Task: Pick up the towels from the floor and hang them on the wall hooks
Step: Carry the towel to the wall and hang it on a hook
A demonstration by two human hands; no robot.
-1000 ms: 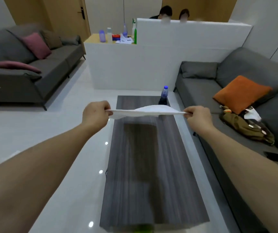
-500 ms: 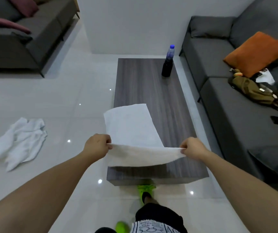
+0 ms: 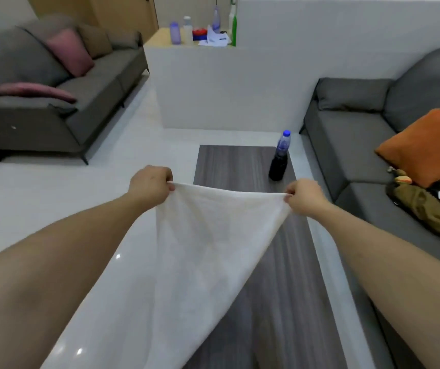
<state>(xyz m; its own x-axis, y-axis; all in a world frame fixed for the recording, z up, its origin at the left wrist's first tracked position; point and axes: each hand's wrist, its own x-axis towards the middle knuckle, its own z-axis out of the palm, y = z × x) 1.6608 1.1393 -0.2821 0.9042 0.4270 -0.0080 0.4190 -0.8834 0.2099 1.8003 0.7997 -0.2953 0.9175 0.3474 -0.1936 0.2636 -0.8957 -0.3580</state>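
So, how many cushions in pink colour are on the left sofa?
2. One pink cushion leans upright against the backrest of the left sofa; the other pink cushion lies flat on the near armrest. More may be out of view.

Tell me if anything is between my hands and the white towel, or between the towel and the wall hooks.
Nothing separates them: the left hand and right hand each pinch a top corner of the white cloth towel, spread above the dark wooden coffee table. No wall hooks are in view, so that path cannot be judged.
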